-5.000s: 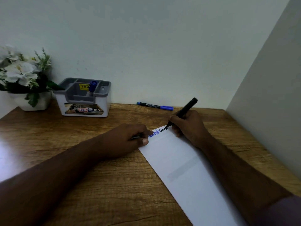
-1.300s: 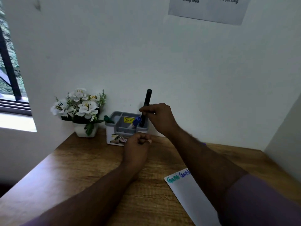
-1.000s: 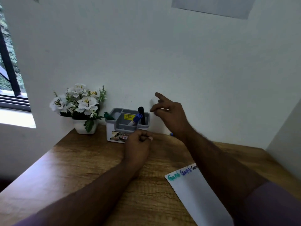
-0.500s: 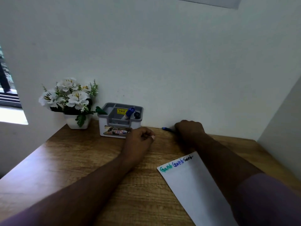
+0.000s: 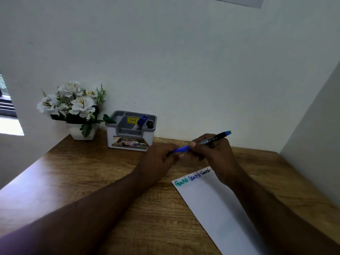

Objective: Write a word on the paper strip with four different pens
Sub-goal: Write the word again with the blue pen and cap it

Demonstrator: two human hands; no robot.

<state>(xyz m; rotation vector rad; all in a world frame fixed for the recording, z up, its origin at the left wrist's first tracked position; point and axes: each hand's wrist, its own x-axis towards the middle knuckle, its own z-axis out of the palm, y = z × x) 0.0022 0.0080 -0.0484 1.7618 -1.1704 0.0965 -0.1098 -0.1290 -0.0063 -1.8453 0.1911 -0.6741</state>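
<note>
A white paper strip (image 5: 215,205) lies on the wooden desk (image 5: 92,173), with the same word written along its far end in green, blue and black. My right hand (image 5: 213,153) grips the black barrel of a blue-capped pen (image 5: 213,139) held above the desk behind the strip. My left hand (image 5: 160,159) is closed around the pen's blue cap (image 5: 181,149). A grey and white pen holder (image 5: 130,133) at the back holds a blue-capped pen (image 5: 140,121) and a black pen (image 5: 149,123).
A white pot of white flowers (image 5: 73,105) stands left of the holder against the wall. A side wall (image 5: 316,126) closes the desk on the right. A window edge (image 5: 7,107) shows at far left.
My right hand dropped the black pen into the holder, reached to the blue-capped pen lying by the wall, and lifted it. My left hand now holds its cap.
</note>
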